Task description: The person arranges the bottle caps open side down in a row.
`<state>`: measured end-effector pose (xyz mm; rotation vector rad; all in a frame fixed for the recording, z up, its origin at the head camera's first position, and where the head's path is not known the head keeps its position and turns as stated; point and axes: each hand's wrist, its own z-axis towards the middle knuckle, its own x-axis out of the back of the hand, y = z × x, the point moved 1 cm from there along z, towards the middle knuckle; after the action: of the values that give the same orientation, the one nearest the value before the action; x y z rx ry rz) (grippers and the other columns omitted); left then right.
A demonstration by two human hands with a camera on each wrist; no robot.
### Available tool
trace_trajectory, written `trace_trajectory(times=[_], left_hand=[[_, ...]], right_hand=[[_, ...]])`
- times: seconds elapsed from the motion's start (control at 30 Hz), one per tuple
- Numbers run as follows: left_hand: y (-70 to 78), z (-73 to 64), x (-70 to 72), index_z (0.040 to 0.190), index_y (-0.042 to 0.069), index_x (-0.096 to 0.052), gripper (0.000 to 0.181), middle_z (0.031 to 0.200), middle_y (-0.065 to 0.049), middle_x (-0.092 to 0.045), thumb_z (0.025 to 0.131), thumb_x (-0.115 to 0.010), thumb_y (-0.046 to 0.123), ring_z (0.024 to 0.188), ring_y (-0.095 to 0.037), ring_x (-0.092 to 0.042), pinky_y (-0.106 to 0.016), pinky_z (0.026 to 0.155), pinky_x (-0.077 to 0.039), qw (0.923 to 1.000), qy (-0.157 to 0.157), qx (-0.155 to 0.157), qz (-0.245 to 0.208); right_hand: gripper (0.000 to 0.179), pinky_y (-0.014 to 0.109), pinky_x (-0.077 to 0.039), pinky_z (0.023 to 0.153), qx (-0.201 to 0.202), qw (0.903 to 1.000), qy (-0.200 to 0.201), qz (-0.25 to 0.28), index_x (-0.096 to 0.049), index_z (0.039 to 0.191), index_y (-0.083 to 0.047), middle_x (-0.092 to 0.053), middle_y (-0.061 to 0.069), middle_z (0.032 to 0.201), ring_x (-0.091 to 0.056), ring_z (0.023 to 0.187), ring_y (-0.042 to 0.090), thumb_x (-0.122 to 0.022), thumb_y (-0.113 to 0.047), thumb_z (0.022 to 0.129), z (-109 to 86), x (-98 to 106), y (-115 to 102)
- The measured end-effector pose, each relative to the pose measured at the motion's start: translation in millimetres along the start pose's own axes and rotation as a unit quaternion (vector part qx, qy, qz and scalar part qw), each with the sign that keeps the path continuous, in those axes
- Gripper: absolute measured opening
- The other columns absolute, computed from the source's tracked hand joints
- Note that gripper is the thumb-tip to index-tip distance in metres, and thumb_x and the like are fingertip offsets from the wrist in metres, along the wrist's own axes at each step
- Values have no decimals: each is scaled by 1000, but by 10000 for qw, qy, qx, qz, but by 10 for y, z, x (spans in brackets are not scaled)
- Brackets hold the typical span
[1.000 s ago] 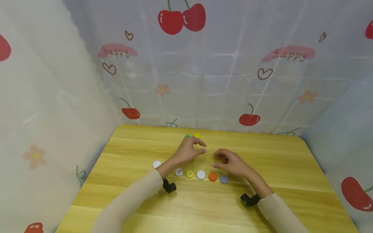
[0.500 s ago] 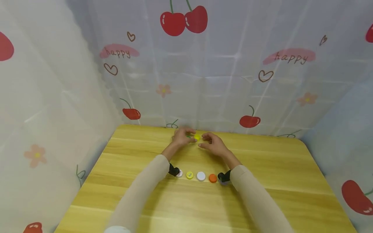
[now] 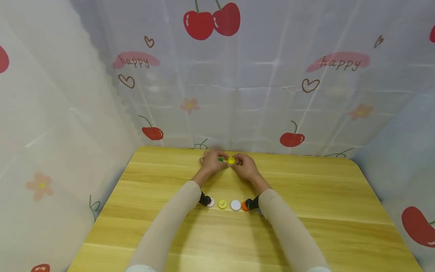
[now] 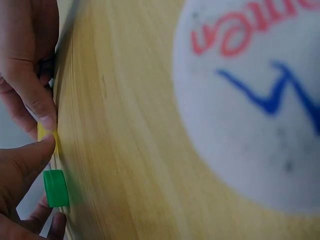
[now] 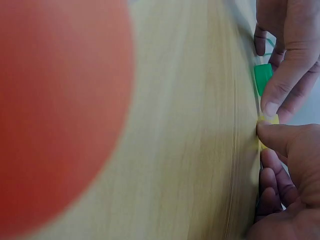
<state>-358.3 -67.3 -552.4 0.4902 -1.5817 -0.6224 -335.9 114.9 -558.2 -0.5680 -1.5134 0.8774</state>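
Observation:
At the table's far edge both hands meet at a yellow bottle cap (image 3: 231,161). My left hand (image 3: 211,161) has its thumb and forefinger at the cap's left side. From the right, my right hand (image 3: 246,166) pinches the same cap; its other fingers are curled. In the wrist views both thumb tips touch the yellow cap, while the fingertips behind it are partly hidden. A green bottle cap (image 4: 56,188) stands just left of the yellow one, within the curve of my left hand, and is mostly covered in the head view.
Nearer me is a row of caps: a pale printed cap (image 3: 211,203), a yellow cap (image 3: 222,204), a white cap (image 3: 235,205) and an orange cap (image 3: 245,206). Black wrist cameras partly cover the row's ends. A cherry-print curtain (image 3: 258,94) rises behind the wooden table (image 3: 323,189).
Both hands have moved to the far edge. The right hand came in from the right, and its thumb and forefinger have closed on the yellow cap, with the left hand meeting it there.

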Motion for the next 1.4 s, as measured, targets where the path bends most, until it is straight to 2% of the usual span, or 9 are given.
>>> trace_trajectory(times=[0.17,0.37,0.57,0.7,0.83,0.97,1.07,1.2,1.4], left_hand=[[-2,19,-18,111,32,-83,23,143,-1,-67,90,-89,38,136,-40,-48,-60,101,-32,9999,28,-41,145],[22,-56,28,112,30,-83,22,143,-4,-68,91,-88,36,134,-41,-48,-57,98,-32,9997,63,-218,86],[-7,-119,115,114,31,-82,22,142,-3,-69,93,-86,37,137,-39,-47,-60,103,-31,9976,-7,-690,108],[-15,-155,167,113,31,-82,21,142,-2,-70,93,-86,38,144,-36,-47,-62,106,-30,9931,24,-1157,191],[6,-227,196,117,30,-81,25,140,-1,-71,94,-84,41,141,-32,-51,-60,106,-31,9846,9,-1743,154],[45,-367,204,120,27,-80,29,133,3,-74,95,-83,40,133,-26,-55,-60,111,-33,9752,20,-2200,-256],[79,-520,187,120,26,-79,28,126,6,-77,95,-83,38,128,-21,-58,-59,116,-35,9674,-14,-2426,-733],[146,-761,190,122,28,-79,26,121,7,-78,97,-83,35,121,-24,-63,-54,108,-47,9547,-170,-2635,-1374],[311,-1060,264,125,31,-77,25,122,7,-76,99,-80,30,117,-26,-66,-51,98,-56,9339,-402,-2857,-2113]], right_hand=[[38,38,-50,90,-94,9999,-72,-48,-70,135,-4,-70,13,108,-59,95,23,-75,-17,101,26,24,17],[37,34,-49,87,-105,9997,-156,-156,-71,135,-5,-70,12,107,-58,92,21,-76,-18,101,30,35,12],[39,39,-53,90,-39,9995,-287,-135,-72,133,-8,-71,12,111,-62,96,23,-79,-28,100,13,70,-20],[37,47,-57,100,281,9987,-419,-48,-73,133,-10,-73,13,120,-68,108,27,-78,-30,102,-40,143,-16],[29,52,-58,104,636,9961,-587,186,-74,130,-13,-74,11,127,-70,117,30,-76,-24,103,-157,272,-40],[27,49,-59,101,904,9935,-568,403,-75,128,-17,-76,7,127,-71,119,30,-77,-24,102,-319,403,-68],[29,43,-59,100,1088,9911,-498,587,-76,128,-18,-77,6,127,-70,118,28,-79,-25,101,-496,480,-78],[29,32,-58,98,1352,9848,-391,1022,-76,128,-17,-78,8,126,-70,115,21,-80,-20,99,-762,543,-95],[29,23,-57,95,1856,9632,-6,1942,-77,123,-8,-79,10,118,-71,108,11,-80,-2,95,-1097,605,-189]])
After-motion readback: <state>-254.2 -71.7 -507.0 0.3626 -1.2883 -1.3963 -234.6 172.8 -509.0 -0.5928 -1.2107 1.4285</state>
